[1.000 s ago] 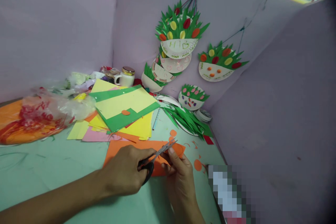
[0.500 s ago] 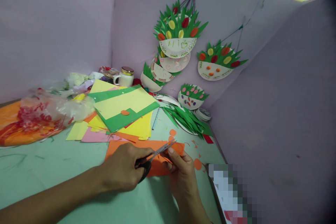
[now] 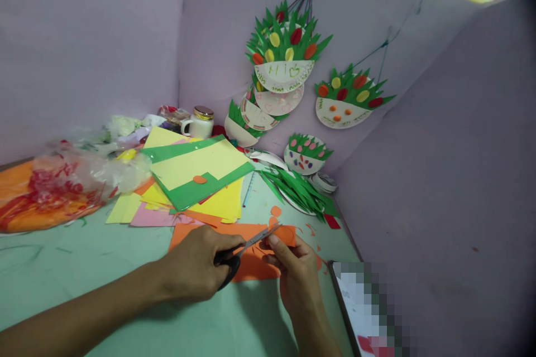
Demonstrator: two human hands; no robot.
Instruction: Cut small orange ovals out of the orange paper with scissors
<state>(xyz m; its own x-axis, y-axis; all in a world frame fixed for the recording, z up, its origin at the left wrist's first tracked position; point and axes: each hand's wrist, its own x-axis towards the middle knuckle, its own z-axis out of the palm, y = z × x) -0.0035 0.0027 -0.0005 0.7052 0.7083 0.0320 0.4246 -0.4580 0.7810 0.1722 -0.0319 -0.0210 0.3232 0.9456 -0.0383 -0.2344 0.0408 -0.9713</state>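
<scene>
Black-handled scissors (image 3: 254, 239) are gripped in my left hand (image 3: 199, 265), their blades pointing up and to the right. Between the thumb and fingers of my right hand (image 3: 297, 268) is a small piece of orange paper (image 3: 286, 235) with a curved line on it, and the blade tips meet its left side. Under both hands lies a larger orange sheet (image 3: 255, 268), partly covered by them. Just beyond the blades rest small orange paper ovals (image 3: 275, 211). Orange scraps (image 3: 310, 229) are scattered to the right of them.
Coloured paper sheets (image 3: 196, 167) are stacked behind my hands. Green paper strips (image 3: 297, 192) lie on a paper plate near the wall. A plastic bag (image 3: 87, 173) sits at left, and a white mug (image 3: 201, 122) stands at the back. Decorated half plates (image 3: 285, 75) hang on the wall.
My right hand has shifted slightly right, and the orange piece in it shows more of its face. The scissors and my left hand have barely moved.
</scene>
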